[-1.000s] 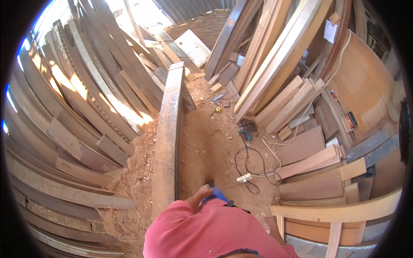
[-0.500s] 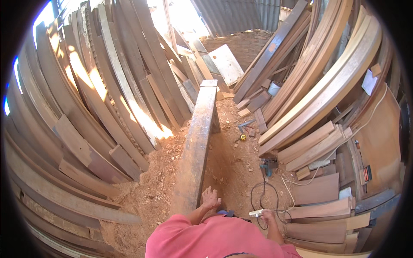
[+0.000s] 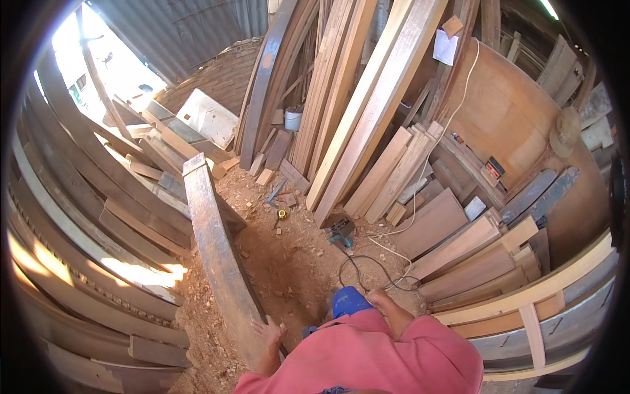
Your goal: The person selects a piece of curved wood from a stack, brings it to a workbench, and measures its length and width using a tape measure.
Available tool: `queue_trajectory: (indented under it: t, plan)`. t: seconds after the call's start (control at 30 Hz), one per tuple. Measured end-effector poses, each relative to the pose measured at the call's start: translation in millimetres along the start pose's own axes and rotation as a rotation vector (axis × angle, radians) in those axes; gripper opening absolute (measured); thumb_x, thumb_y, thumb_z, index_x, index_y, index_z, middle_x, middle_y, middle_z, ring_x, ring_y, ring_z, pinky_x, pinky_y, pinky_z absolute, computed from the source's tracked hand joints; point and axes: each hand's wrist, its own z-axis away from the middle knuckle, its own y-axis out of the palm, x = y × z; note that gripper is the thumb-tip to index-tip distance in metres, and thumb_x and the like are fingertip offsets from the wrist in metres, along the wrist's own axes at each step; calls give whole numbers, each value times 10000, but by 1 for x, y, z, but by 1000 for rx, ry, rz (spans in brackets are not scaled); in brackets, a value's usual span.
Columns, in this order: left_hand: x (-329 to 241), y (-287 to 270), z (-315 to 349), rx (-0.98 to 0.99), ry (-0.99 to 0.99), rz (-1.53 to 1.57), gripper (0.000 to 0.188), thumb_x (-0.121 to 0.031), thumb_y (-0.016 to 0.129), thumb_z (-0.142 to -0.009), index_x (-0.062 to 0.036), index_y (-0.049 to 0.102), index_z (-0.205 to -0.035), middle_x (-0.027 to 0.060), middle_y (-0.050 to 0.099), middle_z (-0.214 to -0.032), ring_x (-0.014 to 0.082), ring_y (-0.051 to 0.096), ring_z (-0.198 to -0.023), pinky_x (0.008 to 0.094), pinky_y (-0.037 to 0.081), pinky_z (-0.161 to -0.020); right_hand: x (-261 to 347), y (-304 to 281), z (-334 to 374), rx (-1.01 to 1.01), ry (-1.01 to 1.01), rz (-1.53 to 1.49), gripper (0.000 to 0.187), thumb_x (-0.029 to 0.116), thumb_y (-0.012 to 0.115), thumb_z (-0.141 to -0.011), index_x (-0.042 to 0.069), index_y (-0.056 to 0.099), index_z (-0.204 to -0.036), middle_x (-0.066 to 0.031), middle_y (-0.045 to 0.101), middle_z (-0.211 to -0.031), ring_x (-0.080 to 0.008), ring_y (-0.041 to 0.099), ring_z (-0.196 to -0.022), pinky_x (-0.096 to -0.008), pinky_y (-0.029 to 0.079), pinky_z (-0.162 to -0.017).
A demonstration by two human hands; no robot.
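Note:
Spread fingers of my left hand (image 3: 270, 333) rest on the near right edge of a long, worn wooden bench (image 3: 213, 243), which is dusted with shavings. My right hand (image 3: 377, 297) is beside my knee in blue cloth (image 3: 350, 301). Its fingers look curled and are partly hidden, so what they hold does not show. Just beyond it, a black cord (image 3: 351, 262) loops over the floor to a blue and black power tool (image 3: 341, 233). A pale cable (image 3: 400, 259) runs close by.
Planks (image 3: 98, 223) lean in rows on the left; lighter boards (image 3: 387, 85) stand on the right. On the shaving-covered floor lie a yellow tape measure (image 3: 282, 214) and a hammer-like tool (image 3: 275, 194). A white bucket (image 3: 293, 119) stands farther back. Stacked boards (image 3: 459, 243) crowd the right side.
My view has swung to the right. My right hand has come in beside my knee, and the white power strip it held is out of sight. My left hand stays on the bench.

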Motion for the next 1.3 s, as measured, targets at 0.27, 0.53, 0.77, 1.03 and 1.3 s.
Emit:
queue_trajectory:
  t: [0.27, 0.53, 0.77, 1.03, 1.3]
  plan:
    - [-27, 4, -21, 22, -266, -33, 657, -529, 631, -769, -106, 602, -1271, 442, 28, -1522, 584, -3, -1435, 651, 98, -1141, 7, -8, -42, 166, 58, -143, 418, 352, 659, -720, 29, 737, -973, -222, 706, -1000, -336, 702, -937, -404, 541, -752]
    - [-94, -46, -77, 119, -852, -173, 381, -347, 700, -812, -186, 663, -1154, 271, 351, -1505, 404, 375, -1385, 561, 370, -1069, 80, -125, -177, 158, -456, 237, 241, 201, 576, -744, 30, 734, -806, -178, 716, -851, -334, 694, -795, -411, 540, -682]
    - [-78, -33, -187, 388, -227, -50, 433, -387, 657, -810, -133, 668, -1161, 291, 456, -1391, 407, 444, -1328, 511, 400, -1045, 83, -200, -238, -24, -541, 214, 291, 291, 557, -789, 60, 726, -846, -156, 710, -859, -345, 686, -809, -426, 537, -704]
    - [-165, -25, -358, 605, 404, 102, 514, -434, 609, -809, -73, 674, -1169, 315, 577, -1261, 411, 523, -1263, 453, 433, -1017, -29, -128, -230, -175, -41, -222, 316, 357, 629, -809, 50, 698, -833, -150, 681, -752, -284, 665, -687, -412, 525, -638]
    - [-299, -50, -507, 617, 393, 157, 324, -281, 550, -851, -80, 719, -1039, 237, 698, -1031, 384, 670, -998, 425, 521, -856, -31, -116, -177, 100, 571, -457, 280, 335, 645, -813, 59, 668, -775, -111, 628, -679, -235, 617, -575, -356, 498, -520]
